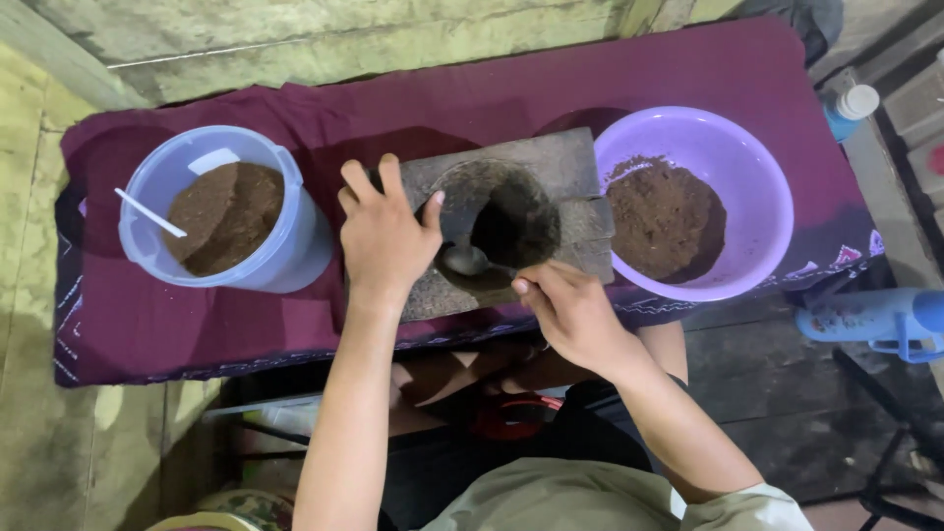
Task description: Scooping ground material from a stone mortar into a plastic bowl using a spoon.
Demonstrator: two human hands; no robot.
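Left hand (385, 234) is lying open, bracing the block (511, 221) steady, while right hand (570, 313) is pinching a spoon (467, 261) dipping into its hollow.

Left hand (385, 234) on stone block (511, 221), right hand (570, 313) gripping spoon (470, 261) between two tubs of brown powder.

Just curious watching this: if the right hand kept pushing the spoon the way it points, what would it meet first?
Probably the dark hollow of the stone block; the right hand aims the spoon there.
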